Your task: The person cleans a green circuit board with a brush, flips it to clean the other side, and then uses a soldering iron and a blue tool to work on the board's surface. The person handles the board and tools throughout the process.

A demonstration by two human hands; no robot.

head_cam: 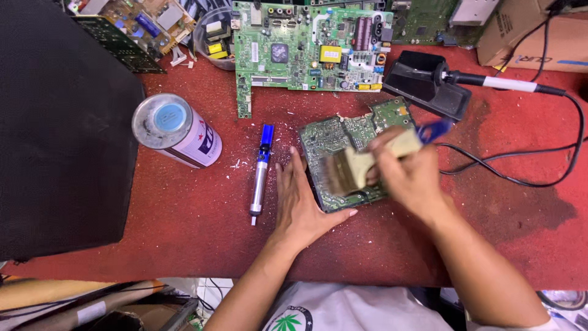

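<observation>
Both busy: left hand (301, 199) spread flat beside circuit board (343, 147); right hand (407, 175) grips blurred brush (352, 168).

I am counting two hands, my left hand (303, 205) and right hand (409, 175), one brush (361, 164), four circuit boards, one blue desoldering pump (261, 175), one can (177, 132) at nine o'clock, and one soldering iron (499, 83) at two o'clock.

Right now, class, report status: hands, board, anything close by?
Left hand flat, steadying small circuit board. Right hand gripping brush on it. Desoldering pump beside the left hand, apart.
</observation>
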